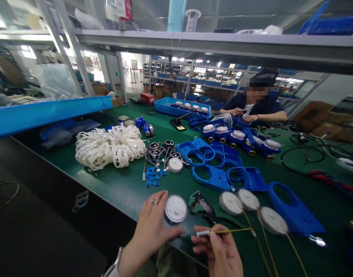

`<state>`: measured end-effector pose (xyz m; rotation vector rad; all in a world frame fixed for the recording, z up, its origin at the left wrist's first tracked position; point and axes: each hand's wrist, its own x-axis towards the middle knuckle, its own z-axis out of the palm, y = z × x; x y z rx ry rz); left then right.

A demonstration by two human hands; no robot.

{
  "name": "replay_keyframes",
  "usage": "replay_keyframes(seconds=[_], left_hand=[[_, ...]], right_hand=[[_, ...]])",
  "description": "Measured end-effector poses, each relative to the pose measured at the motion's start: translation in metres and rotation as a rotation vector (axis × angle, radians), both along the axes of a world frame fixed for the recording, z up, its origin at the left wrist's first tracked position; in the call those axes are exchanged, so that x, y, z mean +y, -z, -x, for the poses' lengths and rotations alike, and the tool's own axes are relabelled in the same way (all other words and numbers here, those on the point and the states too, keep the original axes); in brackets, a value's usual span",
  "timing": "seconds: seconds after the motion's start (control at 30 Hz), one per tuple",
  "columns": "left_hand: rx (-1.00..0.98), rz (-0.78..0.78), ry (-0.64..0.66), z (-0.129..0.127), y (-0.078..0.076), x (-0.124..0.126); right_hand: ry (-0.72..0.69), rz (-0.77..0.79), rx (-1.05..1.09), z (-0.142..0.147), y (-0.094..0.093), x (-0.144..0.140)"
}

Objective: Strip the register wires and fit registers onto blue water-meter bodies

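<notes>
Right hand [222,252], nearest the lens: thumb and fingers pinching a small pale rectangular block [203,233] with a thin yellow lead running off to the right. Left hand [152,221] is open, thumb spread from the fingers, at the left edge of a round white disc with a clear rim [176,208] (contact or just beside, can't tell). Disc lies flat on the green counter [118,192], left of and beyond the block.

Just right of the disc: a black-and-green hand tool [205,206]. Further right, a group of three white discs with thin yellowish leads [231,202], next to a flat blue plastic bracket with a large oval opening [294,207]. Past the left hand: small blue plastic pieces [154,176], then a big heap of white plastic rings [109,148]. Across the counter, a co-worker [254,104] sits behind a row of blue meter-like bodies with white tops [238,136].
</notes>
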<state>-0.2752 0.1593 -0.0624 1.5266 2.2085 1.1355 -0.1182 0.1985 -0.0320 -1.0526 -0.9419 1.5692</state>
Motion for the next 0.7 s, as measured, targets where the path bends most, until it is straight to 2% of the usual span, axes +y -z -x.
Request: replay_keyframes(seconds=[0.13, 0.23, 0.33, 0.43, 0.5, 0.57, 0.7], left_hand=[[-0.095, -0.002, 0.031, -0.004, 0.009, 0.011], [-0.32, -0.098, 0.075, -0.012, 0.005, 0.007], [-0.786, -0.225, 0.248, -0.023, 0.0, 0.0], [-1.303, -0.292, 0.477, -0.035, -0.004, -0.008], [-1.501, -0.305, 0.572, -0.043, -0.005, -0.013], [-1.577, -0.309, 0.556, -0.049, -0.005, -0.016], [-1.486, -0.303, 0.381, -0.053, -0.005, -0.018]], right_hand=[[-0.002, 0.054, 0.032, -0.001, 0.0, 0.006], [0.043, 0.044, -0.009, -0.002, 0.0, 0.005], [0.109, -0.021, -0.04, -0.002, -0.002, 0.001], [0.087, -0.112, -0.016, -0.001, -0.005, -0.002], [0.048, -0.172, -0.007, 0.0, -0.008, -0.004], [0.028, -0.19, -0.04, 0.002, -0.01, -0.005], [0.004, -0.109, -0.111, 0.004, -0.014, -0.008]])
